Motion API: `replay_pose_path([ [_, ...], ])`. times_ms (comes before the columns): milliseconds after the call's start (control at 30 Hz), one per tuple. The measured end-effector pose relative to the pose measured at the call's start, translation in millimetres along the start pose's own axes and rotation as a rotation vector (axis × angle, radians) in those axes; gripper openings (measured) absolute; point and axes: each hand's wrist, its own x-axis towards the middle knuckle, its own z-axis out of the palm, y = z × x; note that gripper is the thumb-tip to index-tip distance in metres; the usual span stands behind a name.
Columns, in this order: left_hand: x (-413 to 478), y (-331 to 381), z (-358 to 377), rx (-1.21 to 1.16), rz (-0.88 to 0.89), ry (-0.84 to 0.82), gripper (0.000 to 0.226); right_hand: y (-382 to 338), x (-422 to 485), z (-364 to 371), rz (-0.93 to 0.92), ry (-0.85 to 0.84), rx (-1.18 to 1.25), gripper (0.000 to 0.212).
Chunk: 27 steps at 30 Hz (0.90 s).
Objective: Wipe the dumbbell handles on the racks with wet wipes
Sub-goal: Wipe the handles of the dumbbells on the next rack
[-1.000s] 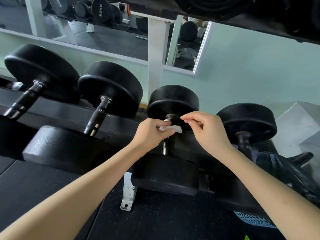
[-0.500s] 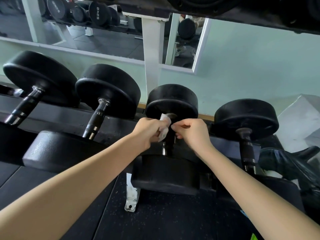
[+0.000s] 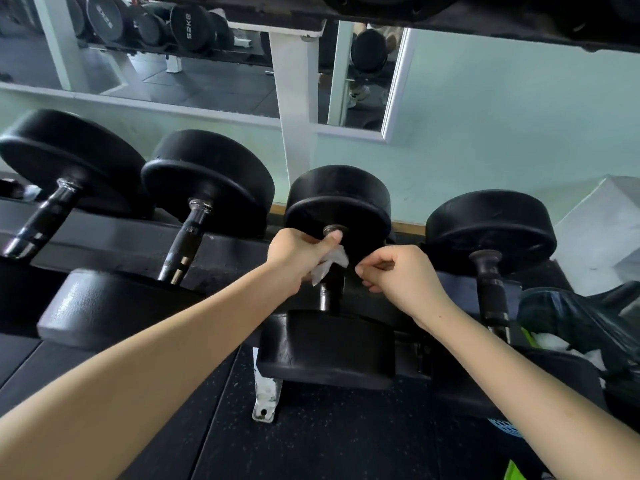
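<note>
Black rubber heads line the rack (image 3: 114, 240). At far left the first dumbbell (image 3: 69, 157) lies with its shaft slanting down toward the camera, and the second dumbbell (image 3: 207, 181) sits just beside it at the same tilt. Above them a mirror (image 3: 207, 77) on the pale green wall reflects more weights.

Near the middle, the left hand (image 3: 294, 258) reaches to the third dumbbell (image 3: 337, 202). Its fingers are curled round a crumpled white wet wipe (image 3: 329, 263), held against the upper part of the handle (image 3: 326, 296), with the thumb up by the collar under the far head. A corner of the wipe sticks out to the right.

The right hand (image 3: 398, 275) is just beside the handle, fingers curled in and thumb against forefinger, with nothing visible between them.

Further right stands the fourth dumbbell (image 3: 490, 226), its handle uncovered, and a black bag (image 3: 568, 320) lies at the edge. Speckled dark floor (image 3: 311, 438) fills the foreground.
</note>
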Motion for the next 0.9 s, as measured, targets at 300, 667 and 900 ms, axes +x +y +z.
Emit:
replay_pose_path([
  [300,-4,-13,4,0.146,-0.026,-0.011,0.040,1,-2,-1,-0.011,-0.016,-0.027,0.012],
  [667,16,12,9,0.159,0.037,0.046,0.034,0,0,-4,-0.047,0.001,-0.072,0.005],
  [900,-3,-17,-1,0.405,0.172,-0.063,0.045,-3,-2,-2,-0.099,0.026,-0.155,0.006],
])
